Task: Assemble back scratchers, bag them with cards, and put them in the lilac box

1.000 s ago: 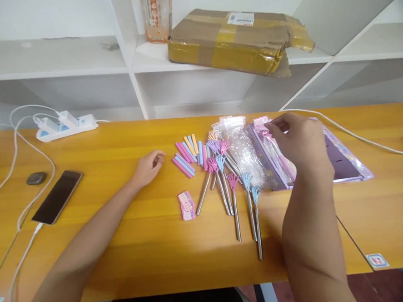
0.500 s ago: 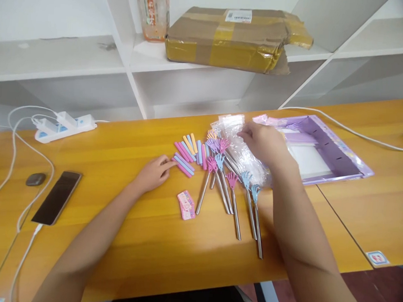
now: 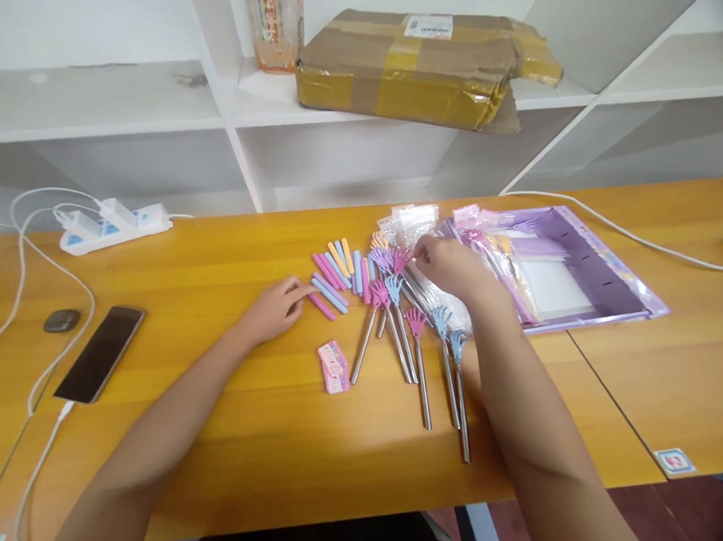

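Note:
My left hand [image 3: 275, 312] rests on the table with its index finger stretched onto a pink stick [image 3: 322, 306], at the edge of a group of pink, blue and orange sticks [image 3: 339, 265]. My right hand [image 3: 444, 266] is over clear plastic bags [image 3: 419, 217], its fingers drawn together. Those fingertips are at the edge of a pink hand-shaped back scratcher head [image 3: 402, 260]; whether they grip it is hidden. Several back scratchers with metal rods lie in front, among them a blue-headed one [image 3: 458, 346] and a pink-headed one [image 3: 416, 321].
A purple box [image 3: 627, 279] lies open at the right, wrapped back scratchers [image 3: 502, 275] at its left side. A pink card [image 3: 333, 367] lies in front. At left are a phone [image 3: 100, 355], a dark small case [image 3: 62, 321] and a power strip [image 3: 119, 227]. A cardboard carton [image 3: 404, 69] sits on the shelf.
My right hand has moved left from the plastic bags to the pink back scratcher head, uncovering wrapped back scratchers. Under my left index finger, one pink stick has slid slightly away from the others.

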`<action>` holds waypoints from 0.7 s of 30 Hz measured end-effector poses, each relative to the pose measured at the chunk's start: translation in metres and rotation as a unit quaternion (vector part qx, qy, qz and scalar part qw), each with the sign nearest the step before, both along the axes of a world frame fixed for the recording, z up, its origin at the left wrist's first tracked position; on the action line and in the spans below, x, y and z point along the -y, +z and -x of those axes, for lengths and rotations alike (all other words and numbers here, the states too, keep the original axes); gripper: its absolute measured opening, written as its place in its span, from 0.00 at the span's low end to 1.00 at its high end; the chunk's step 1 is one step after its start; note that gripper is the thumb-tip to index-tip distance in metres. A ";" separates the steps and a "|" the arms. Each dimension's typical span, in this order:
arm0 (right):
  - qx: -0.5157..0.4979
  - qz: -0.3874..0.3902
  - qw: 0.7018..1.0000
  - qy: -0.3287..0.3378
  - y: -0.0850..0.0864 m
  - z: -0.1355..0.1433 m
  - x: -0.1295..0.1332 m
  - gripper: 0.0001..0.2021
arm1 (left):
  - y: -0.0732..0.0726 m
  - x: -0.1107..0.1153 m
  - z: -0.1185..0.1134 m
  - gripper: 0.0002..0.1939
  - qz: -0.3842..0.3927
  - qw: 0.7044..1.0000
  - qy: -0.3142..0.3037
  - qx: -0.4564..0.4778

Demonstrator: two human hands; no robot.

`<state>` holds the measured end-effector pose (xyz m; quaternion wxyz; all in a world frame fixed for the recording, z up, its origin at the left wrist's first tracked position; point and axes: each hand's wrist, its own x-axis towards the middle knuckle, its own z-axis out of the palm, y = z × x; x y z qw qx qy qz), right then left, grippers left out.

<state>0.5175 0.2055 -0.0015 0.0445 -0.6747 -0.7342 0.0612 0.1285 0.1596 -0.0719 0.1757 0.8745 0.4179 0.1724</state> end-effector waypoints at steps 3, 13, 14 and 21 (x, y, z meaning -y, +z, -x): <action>0.003 0.002 1.000 0.002 0.001 0.001 0.001 0.12 | -0.001 0.000 0.000 0.23 -0.004 1.000 0.000 0.000; 0.030 0.091 0.995 0.040 0.020 0.015 0.014 0.15 | 0.001 0.000 0.000 0.14 -0.001 1.000 0.009 0.016; 0.026 0.085 0.995 0.037 0.019 0.016 0.015 0.13 | 0.001 0.000 -0.001 0.12 -0.001 1.000 0.015 0.017; 0.011 0.010 1.000 0.005 -0.002 0.019 0.007 0.20 | 0.001 0.000 -0.004 0.06 0.008 0.998 0.053 0.041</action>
